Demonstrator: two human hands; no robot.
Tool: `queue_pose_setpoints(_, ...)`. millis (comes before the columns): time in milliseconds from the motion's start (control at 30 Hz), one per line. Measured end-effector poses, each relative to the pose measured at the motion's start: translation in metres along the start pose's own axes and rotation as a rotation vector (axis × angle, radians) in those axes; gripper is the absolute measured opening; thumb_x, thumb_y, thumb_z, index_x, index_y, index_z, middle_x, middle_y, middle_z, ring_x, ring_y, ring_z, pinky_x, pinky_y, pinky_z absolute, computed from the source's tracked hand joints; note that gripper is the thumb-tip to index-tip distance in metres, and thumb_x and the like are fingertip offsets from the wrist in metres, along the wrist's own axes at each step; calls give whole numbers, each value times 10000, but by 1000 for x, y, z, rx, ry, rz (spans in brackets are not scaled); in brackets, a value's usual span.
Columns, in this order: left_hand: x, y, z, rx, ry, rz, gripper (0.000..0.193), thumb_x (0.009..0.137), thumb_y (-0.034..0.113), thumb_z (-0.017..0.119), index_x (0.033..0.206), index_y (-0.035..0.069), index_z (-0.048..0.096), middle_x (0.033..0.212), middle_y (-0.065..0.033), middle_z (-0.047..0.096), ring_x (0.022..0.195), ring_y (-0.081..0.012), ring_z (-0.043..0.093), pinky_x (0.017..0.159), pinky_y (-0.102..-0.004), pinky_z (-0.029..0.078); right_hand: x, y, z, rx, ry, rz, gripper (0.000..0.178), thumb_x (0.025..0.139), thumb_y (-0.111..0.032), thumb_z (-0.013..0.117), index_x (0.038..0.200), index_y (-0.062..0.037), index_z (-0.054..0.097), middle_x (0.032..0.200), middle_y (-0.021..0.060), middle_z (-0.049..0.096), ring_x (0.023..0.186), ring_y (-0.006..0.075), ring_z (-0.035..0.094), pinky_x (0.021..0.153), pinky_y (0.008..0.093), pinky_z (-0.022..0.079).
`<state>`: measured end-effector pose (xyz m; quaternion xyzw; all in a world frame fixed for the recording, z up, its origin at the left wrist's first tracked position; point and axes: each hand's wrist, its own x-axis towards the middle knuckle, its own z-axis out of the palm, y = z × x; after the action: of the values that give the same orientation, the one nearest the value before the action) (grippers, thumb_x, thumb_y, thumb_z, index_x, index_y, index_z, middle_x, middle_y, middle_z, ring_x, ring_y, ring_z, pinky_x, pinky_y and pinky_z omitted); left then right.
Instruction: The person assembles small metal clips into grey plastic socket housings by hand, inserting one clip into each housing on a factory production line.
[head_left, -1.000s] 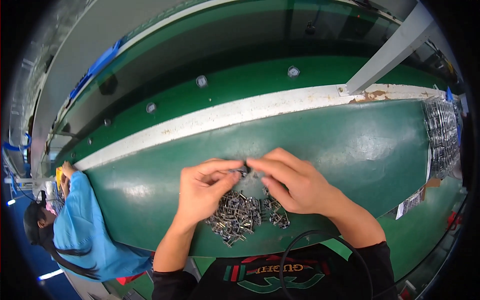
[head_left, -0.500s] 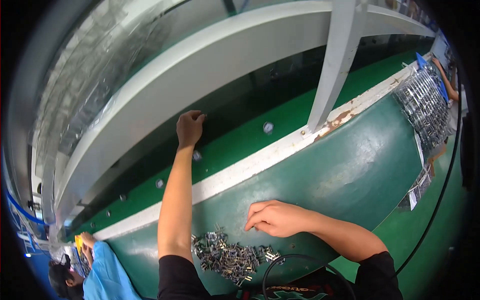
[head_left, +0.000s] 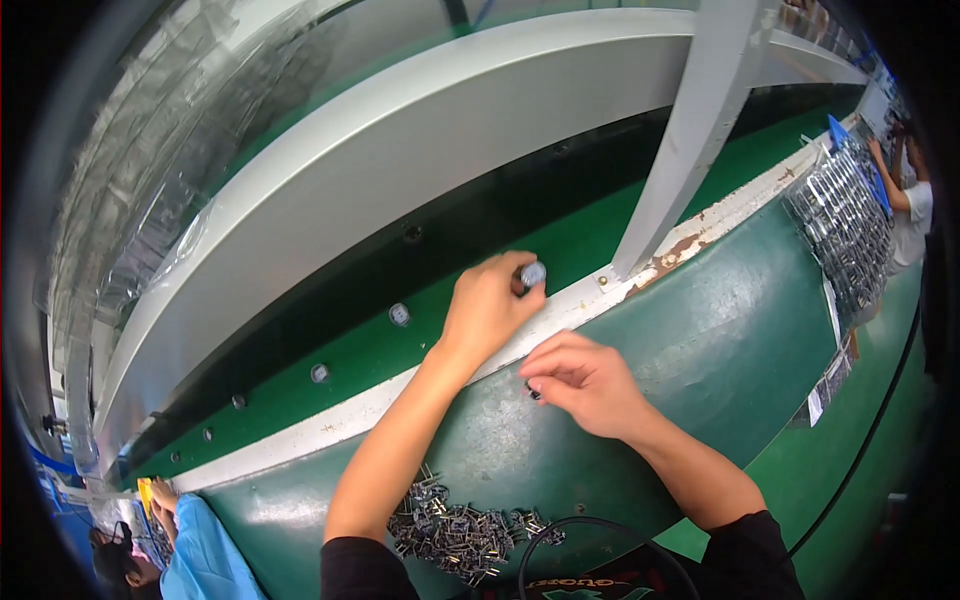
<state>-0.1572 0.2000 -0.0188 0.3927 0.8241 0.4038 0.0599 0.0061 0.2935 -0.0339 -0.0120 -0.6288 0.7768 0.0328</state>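
My left hand (head_left: 490,308) reaches over the green belt, its thumb and fingers closed around a small round part (head_left: 533,272) with a pale grey face. Just nearer to me, my right hand (head_left: 588,385) hovers over the green tabletop (head_left: 690,350). Its fingers pinch a small dark piece (head_left: 533,390), of which only a bit shows. Below my forearms lies a heap of small dark parts with metal pins (head_left: 455,535). More round parts rest on the belt, the closest (head_left: 400,315) left of my left hand.
A white rail (head_left: 350,415) with chipped paint divides belt from table. A grey post (head_left: 685,145) rises from it. Bundled metal-pinned parts (head_left: 845,225) lie far right, near another person. A person in a blue sleeve (head_left: 205,550) works far left. A black cable (head_left: 870,430) hangs right.
My left hand has moved right and nearer from the belt's far side, and now grips a round part. My right hand has risen from the table toward the rail.
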Motion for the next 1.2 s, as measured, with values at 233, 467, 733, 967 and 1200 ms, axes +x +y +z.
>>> queue_pose_setpoints(233, -150, 29, -44, -752, -111, -415, 457, 826, -62, 735, 1271, -11, 643, 1039, -85, 632, 863, -123, 675, 781, -238, 562, -18, -7, 22, -163, 193, -1, 179, 791, 1, 795, 956, -14, 729, 949, 72, 688, 792, 98, 669, 620, 242, 546)
queue_pose_setpoints(467, -209, 53, -47, -876, -59, -549, 452, 846, -32, 739, 1283, -11, 625, 1094, -87, 651, 936, -127, 676, 827, -257, 572, -23, -8, 56, -511, 56, -511, 258, 681, 3, 868, 901, -36, 740, 771, 75, 650, 707, 158, 636, 577, 240, 513)
queue_pose_setpoints(733, -237, 48, -45, -788, 70, -460, 406, 830, -2, 762, 1224, 6, 667, 1074, -93, 656, 924, -131, 678, 820, -272, 594, -24, -6, 71, -631, -218, -661, 260, 624, 8, 837, 868, -15, 753, 870, 62, 717, 790, 225, 640, 644, 295, 535)
queue_pose_setpoints(967, -241, 49, -42, -615, 144, -390, 460, 770, -67, 766, 1215, 8, 680, 1052, -97, 659, 826, -124, 677, 737, -236, 576, -30, -11, 77, -683, -202, -711, 278, 637, 70, 776, 906, 11, 741, 903, 103, 714, 768, 241, 647, 636, 308, 550)
queue_pose_setpoints(1200, -239, 50, -40, -483, 168, -352, 450, 765, -44, 762, 1204, 23, 687, 1014, -93, 664, 796, -141, 703, 694, -262, 580, -31, -14, 75, -808, -245, -785, 307, 607, 33, 716, 914, 52, 709, 901, 119, 690, 759, 260, 651, 604, 319, 556)
